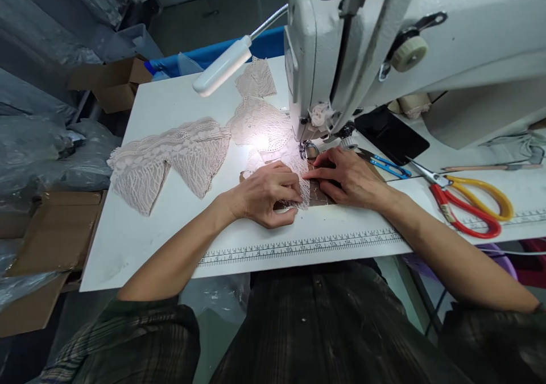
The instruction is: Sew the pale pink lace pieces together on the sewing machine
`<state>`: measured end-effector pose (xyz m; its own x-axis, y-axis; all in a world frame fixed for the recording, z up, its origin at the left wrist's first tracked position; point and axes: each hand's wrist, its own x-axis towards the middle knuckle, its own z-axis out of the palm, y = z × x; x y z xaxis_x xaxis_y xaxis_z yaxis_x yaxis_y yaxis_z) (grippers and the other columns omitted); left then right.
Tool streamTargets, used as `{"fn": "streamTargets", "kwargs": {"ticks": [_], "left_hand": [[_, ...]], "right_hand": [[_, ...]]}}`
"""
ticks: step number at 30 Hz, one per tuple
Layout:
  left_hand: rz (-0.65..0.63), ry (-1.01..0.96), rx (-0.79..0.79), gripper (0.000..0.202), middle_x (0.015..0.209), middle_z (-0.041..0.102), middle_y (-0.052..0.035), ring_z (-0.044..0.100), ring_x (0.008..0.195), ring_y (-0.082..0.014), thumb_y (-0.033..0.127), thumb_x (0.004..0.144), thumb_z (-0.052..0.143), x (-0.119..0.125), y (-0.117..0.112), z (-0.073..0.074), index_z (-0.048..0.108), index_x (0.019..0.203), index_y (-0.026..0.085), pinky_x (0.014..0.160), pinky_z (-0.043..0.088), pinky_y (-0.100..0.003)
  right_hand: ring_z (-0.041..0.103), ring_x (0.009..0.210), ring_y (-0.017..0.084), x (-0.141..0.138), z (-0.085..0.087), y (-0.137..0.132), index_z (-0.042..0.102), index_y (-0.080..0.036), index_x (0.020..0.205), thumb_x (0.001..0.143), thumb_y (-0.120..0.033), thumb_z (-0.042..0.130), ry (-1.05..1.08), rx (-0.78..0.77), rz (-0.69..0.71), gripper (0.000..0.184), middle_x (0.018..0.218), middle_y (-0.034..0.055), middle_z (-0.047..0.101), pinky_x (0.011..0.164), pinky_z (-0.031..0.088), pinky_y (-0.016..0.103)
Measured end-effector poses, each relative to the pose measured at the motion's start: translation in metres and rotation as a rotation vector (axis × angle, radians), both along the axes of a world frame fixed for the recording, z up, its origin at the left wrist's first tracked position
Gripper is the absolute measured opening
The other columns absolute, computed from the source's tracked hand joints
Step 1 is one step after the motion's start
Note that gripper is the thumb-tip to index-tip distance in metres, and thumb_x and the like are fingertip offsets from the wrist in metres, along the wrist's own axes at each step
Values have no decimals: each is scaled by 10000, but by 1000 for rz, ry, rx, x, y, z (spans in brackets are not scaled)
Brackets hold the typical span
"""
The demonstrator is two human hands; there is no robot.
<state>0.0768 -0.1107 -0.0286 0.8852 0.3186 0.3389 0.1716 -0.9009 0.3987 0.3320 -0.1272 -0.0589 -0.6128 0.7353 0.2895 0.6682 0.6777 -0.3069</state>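
Observation:
Under the presser foot (307, 149) of a white sewing machine (305, 71) lies a strip of pale pink lace (303, 186). My left hand (273, 193) is curled over the strip's left side, its thumb and fingers closed on the lace near the table's front. Just right of the presser foot, my right hand (347, 179) rests with fingers apart; its index fingertip touches the lace edge. More lace (262, 119) runs back from the needle area, lit by the lamp. Brownish material shows beneath both hands; what it is I cannot tell.
Stacked lace pieces (170, 156) lie on the left of the white table (115, 247). A lamp (224, 65) hangs over the back. At right are a black phone (390, 133), blue thread snips (390, 166), red-and-yellow scissors (464, 202) and a pencil (490, 168). Cardboard boxes (55, 230) stand left.

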Motion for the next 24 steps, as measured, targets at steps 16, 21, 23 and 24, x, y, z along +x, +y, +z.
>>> {"fn": "streamTargets", "kwargs": {"ticks": [16,21,23,24], "left_hand": [[55,-8,119,161,1038,734,-85,690,910,-215,223,880,590,-4,-2,-9,714,969,169,808,607,-379],[94,-19,175,186,1062,721,-97,685,920,-223,223,892,592,-3,-2,-14,695,1033,160,820,613,-403],[110,-24,212,190,1054,717,-98,678,906,-224,233,902,591,-2,-1,-18,688,1047,157,802,608,-405],[119,-30,230,186,1051,716,-100,675,902,-225,230,907,590,-1,-1,-20,685,1046,153,793,605,-402]], "right_hand": [[549,951,263,-9,-1,0,735,-253,1269,1025,-352,410,-104,108,-123,419,1119,159,639,744,424,377],[547,942,261,-10,-1,0,718,-247,1306,1030,-363,398,-144,126,-155,438,1104,159,644,718,409,362],[547,937,258,-8,0,-1,709,-260,1331,1037,-376,395,-146,96,-132,445,1131,156,647,744,421,377],[548,947,259,-8,1,-2,710,-268,1332,1039,-381,398,-141,78,-117,443,1142,155,648,767,431,388]]}}
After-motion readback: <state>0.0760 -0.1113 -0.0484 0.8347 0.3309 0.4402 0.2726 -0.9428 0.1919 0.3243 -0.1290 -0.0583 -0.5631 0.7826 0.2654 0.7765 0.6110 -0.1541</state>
